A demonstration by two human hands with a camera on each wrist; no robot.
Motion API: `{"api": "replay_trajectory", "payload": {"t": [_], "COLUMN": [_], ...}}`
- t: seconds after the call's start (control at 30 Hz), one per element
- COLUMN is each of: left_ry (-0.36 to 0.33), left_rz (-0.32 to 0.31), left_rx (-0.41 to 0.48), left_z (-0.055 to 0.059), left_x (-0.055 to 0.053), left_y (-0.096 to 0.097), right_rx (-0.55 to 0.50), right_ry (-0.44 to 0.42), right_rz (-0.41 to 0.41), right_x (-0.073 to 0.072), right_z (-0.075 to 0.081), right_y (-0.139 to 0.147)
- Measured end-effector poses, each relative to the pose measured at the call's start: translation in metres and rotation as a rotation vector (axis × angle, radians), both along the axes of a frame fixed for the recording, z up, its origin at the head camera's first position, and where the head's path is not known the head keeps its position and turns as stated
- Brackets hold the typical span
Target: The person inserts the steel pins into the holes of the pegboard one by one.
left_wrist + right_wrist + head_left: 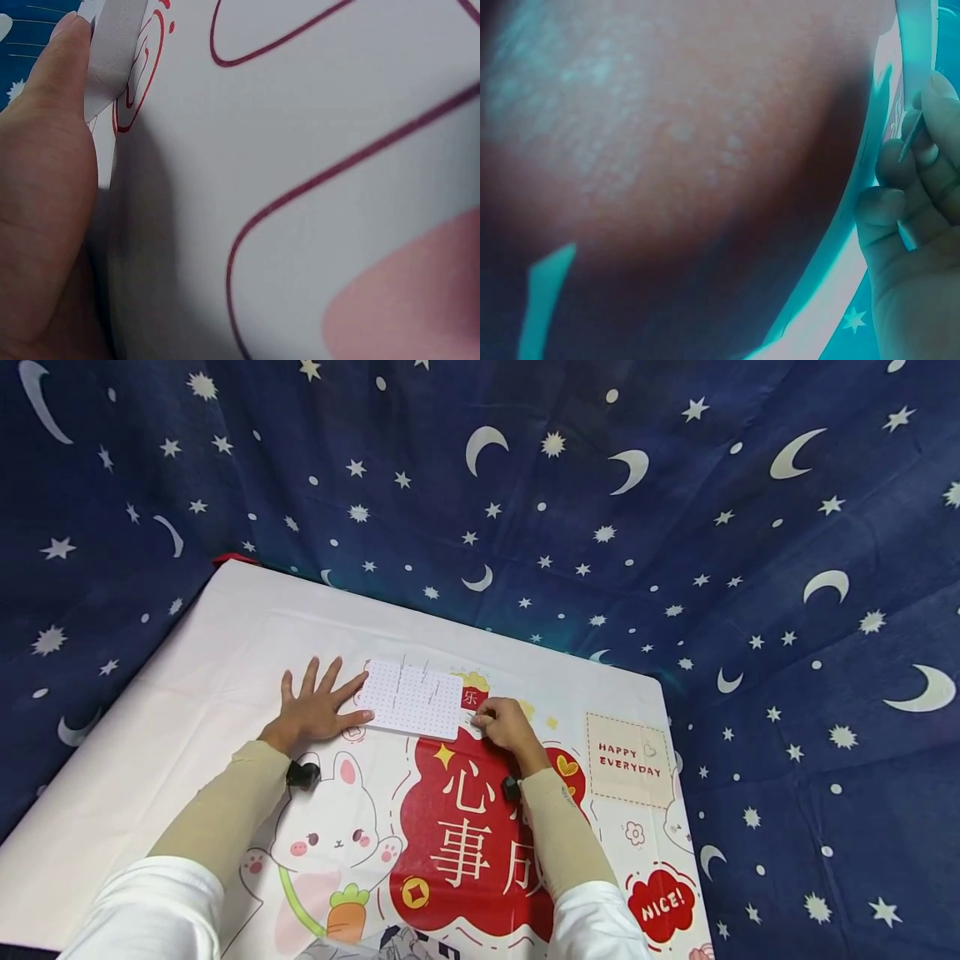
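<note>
A white block with a dotted top [412, 697] lies on the table, with several thin dark needle-like lines standing or lying across its top; which of the two I cannot tell. My left hand [318, 706] is spread flat at its left end, thumb and index finger touching the edge. In the left wrist view the thumb [64, 82] rests against the block's thick side [116, 56]. Just off the right end, my right hand [506, 724] has its fingers curled. The right wrist view shows it pinching a thin, needle-like piece [910, 137] between thumb and fingers.
A printed cloth [337, 827] with a rabbit, red shapes and lettering covers the table. Behind the table and along its sides hangs a dark blue curtain [555, 527] with moons and stars. Small dark wrist cameras [303, 774] sit on both wrists.
</note>
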State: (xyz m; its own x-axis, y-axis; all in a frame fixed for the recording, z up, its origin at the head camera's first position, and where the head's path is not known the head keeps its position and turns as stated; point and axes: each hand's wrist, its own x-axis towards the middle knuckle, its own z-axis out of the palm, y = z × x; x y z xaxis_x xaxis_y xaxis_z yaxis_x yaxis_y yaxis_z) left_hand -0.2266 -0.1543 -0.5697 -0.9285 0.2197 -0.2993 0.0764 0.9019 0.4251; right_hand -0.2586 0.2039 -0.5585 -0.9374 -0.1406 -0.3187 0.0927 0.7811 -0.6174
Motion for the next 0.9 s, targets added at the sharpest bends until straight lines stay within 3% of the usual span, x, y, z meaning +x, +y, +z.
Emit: {"api": "replay_trajectory", "payload": {"t": [0.2, 0.47, 0.67, 0.9], "left_ry": [-0.009, -0.004, -0.003, -0.003], "left_rz": [0.0, -0.002, 0.003, 0.002], "left_rx": [-0.001, 0.008, 0.01, 0.014], "left_z": [-0.002, -0.002, 0.0, 0.0], "left_x": [-0.002, -0.001, -0.001, -0.002], "left_y": [0.001, -0.001, -0.002, -0.001], "right_rx": [0.03, 0.021, 0.075, 0.026], "right_ry": [0.003, 0.067, 0.098, 0.086], "right_rz": [-0.003, 0.05, 0.086, 0.021], "right_x": [-0.001, 0.0, -0.002, 0.001], "right_z": [0.001, -0.002, 0.003, 0.012], "right_y": [0.002, 0.002, 0.001, -0.003]}}
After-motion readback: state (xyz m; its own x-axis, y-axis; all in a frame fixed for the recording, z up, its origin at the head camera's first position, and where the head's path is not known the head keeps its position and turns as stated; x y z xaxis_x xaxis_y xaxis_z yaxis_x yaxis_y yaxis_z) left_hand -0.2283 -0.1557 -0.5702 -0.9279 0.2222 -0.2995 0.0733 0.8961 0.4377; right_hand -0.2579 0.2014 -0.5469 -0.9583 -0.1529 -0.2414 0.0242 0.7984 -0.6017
